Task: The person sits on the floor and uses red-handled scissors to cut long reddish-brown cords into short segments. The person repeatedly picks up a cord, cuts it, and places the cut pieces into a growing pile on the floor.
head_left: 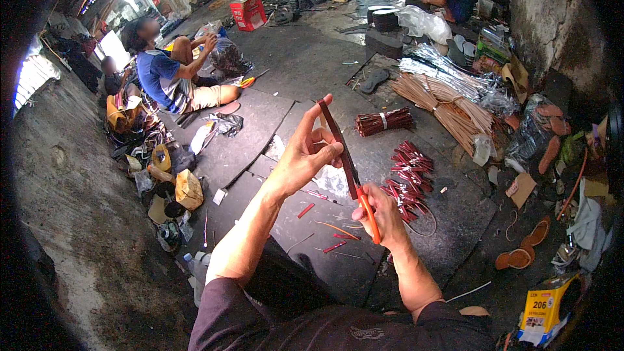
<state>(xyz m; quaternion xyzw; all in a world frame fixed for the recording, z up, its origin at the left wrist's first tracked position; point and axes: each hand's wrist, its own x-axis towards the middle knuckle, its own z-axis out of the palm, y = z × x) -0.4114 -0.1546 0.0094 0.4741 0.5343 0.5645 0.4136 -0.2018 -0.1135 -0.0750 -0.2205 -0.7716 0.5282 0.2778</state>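
My left hand (302, 159) is raised in front of me, thumb and fingers pinching a dark red-brown strap (338, 138) that slants down to the right. Wrapped round the orange handles of a pair of scissors (368, 213) is my right hand (388, 216). The scissors are at the strap's lower end; the strap mostly hides their blades. On the floor beyond, a tied bundle of dark red strips (383, 121) lies to the right of the strap. A heap of short red pieces (411, 168) spreads nearer, beside my right hand. Some loose red scraps (305, 210) lie below my hands.
Tan strips (445, 107) lie in a bundle at the right, next to silvery strips (448, 68). Sandals (523, 250) and a yellow box (548, 305) are at lower right. Clutter lines the left wall. A person in blue (159, 71) sits at left; others sit farther back. A red box (248, 13) stands behind.
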